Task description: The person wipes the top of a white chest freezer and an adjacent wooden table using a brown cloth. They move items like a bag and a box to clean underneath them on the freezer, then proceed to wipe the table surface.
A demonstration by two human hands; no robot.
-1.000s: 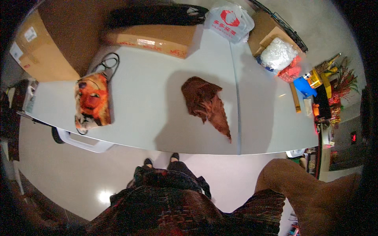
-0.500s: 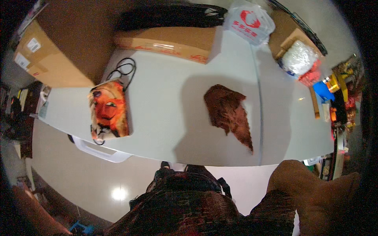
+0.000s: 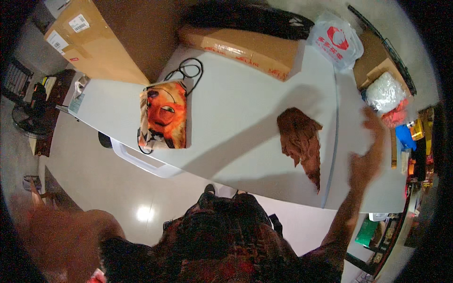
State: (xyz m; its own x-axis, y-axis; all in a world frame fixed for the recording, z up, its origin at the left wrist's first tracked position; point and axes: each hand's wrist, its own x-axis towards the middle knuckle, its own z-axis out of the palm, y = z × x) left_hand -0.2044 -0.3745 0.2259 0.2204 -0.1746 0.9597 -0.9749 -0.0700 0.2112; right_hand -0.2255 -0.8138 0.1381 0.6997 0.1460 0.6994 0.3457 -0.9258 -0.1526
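My right hand (image 3: 370,144) reaches over the right part of the white table (image 3: 231,118), blurred by motion. Its fingers look stretched out with the thumb apart, and nothing shows in them. Left of it lies a crumpled, ragged brown piece (image 3: 302,141), like cloth or thin leather, apart from the hand. An orange drawstring bag (image 3: 166,115) printed with an animal face lies flat farther left, its black cords (image 3: 191,70) looped on the table. At the lower left my left arm (image 3: 71,240) shows bent and blurred; its hand is not visible.
Cardboard boxes (image 3: 99,42) stand at the back left, with a long low box (image 3: 240,47) along the back. A plastic bag (image 3: 337,42) sits at the back right, near a clear-wrapped bundle (image 3: 387,92). A white stool (image 3: 141,160) stands partly under the front edge.
My right hand has come into view over the table's right side, and my left arm shows more at the lower left. The view has shifted, while the bag and brown piece keep their places.
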